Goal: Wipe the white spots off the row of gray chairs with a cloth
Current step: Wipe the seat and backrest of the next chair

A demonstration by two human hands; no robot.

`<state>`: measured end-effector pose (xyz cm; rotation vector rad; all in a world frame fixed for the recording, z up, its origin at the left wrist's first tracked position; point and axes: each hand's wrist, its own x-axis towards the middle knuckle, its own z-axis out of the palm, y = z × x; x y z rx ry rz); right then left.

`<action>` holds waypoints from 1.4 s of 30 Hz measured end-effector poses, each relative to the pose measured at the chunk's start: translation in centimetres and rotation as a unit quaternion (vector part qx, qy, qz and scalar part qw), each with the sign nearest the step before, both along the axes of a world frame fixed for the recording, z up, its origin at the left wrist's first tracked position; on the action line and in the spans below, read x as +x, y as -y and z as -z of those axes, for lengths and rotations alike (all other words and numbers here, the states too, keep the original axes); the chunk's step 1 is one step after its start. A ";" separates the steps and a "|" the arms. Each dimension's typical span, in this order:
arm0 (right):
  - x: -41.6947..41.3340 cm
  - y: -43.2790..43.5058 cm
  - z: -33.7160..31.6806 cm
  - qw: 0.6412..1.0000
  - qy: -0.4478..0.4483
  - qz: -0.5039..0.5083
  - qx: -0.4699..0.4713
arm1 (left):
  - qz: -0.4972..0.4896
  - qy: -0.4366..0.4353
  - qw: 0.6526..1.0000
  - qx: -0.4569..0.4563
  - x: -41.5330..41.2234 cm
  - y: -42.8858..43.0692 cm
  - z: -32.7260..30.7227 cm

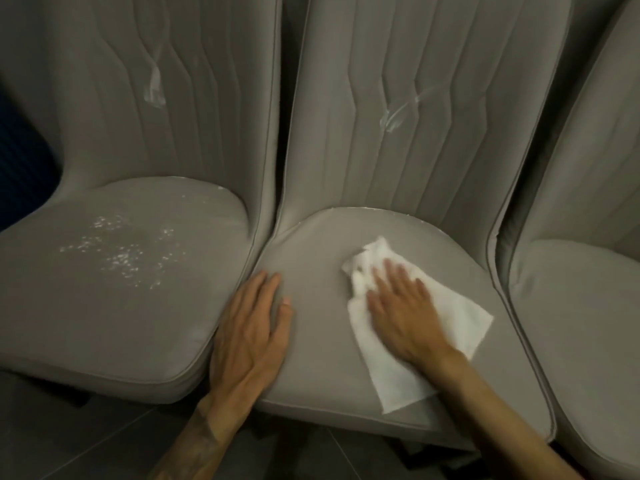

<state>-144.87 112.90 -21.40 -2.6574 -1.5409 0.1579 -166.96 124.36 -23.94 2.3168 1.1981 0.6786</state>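
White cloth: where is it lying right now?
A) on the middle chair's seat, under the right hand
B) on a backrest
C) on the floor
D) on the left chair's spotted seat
A: the white cloth lies on the middle chair's seat, with the right hand pressing flat on it.

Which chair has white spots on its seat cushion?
The left chair: white spots speckle its seat. The middle chair's seat, where the right hand presses the cloth, and the right chair's seat show none.
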 end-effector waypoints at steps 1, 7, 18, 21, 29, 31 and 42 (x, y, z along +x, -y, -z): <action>-2.2 -2.0 0.5 0.998 0.005 -0.057 0.003 | -0.003 0.004 1.000 -0.002 0.0 0.1 -0.1; -2.9 -8.6 0.8 0.980 -0.005 -0.200 0.016 | 0.001 -0.020 1.000 0.006 0.1 0.3 -0.4; 2.6 -15.5 0.6 0.985 -0.001 -0.170 0.044 | 0.017 -0.052 0.998 0.029 0.4 0.0 -0.9; 6.4 -16.6 -0.1 0.996 0.008 -0.084 0.041 | 0.015 -0.057 0.997 0.042 0.7 0.1 -1.4; -0.4 -16.8 1.7 0.984 -0.013 -0.150 0.091 | 0.001 -0.058 0.995 0.079 1.3 0.1 -1.3; 2.7 -16.5 1.3 0.983 -0.003 -0.161 0.092 | 0.001 -0.053 0.993 0.106 1.3 -0.2 -0.9; 2.3 -18.9 1.5 0.994 0.008 -0.064 0.086 | -0.002 -0.057 0.990 0.127 1.6 -0.6 -0.8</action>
